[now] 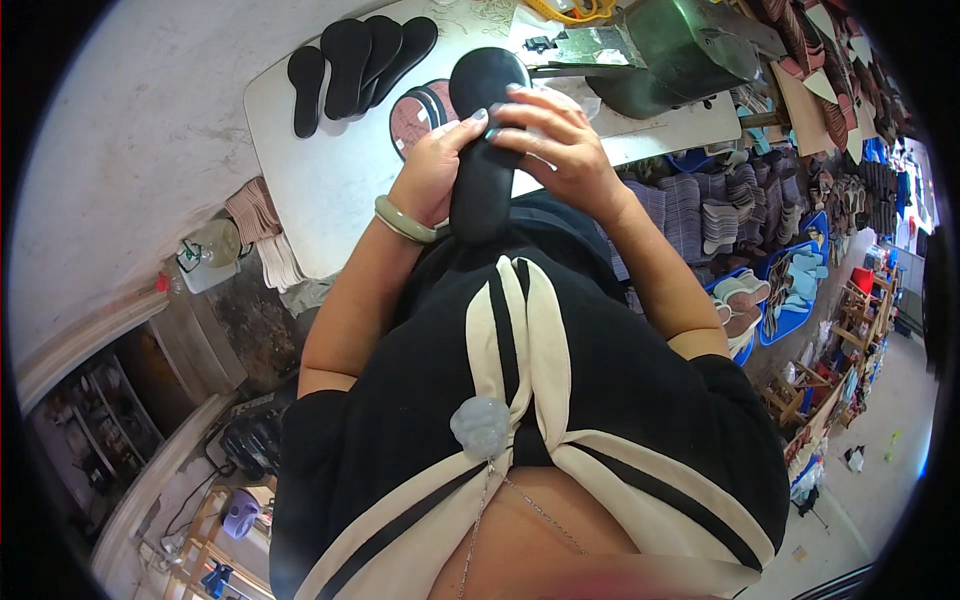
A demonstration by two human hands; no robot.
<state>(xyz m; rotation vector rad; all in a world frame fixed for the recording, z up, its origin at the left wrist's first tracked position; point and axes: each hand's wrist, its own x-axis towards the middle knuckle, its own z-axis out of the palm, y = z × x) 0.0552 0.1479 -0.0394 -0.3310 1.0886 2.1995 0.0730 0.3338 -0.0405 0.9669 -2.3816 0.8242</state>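
Note:
A long black shoe insole lies upright between my hands, one end over the white table and the other close to my waist. My left hand grips its left edge, with the thumb on top. On the right, my right hand holds the other side, its fingers across the upper face. Beside the left fingers lies a pinkish, rounded piece with black-and-white edging, partly covered by the insole. Several more black insoles lie at the table's far left, some overlapping.
A green metal machine stands at the table's far right. Stacks of grey soles and blue baskets of soles stand right of me. Beige stacked pieces sit left of the table, next to a clear plastic container.

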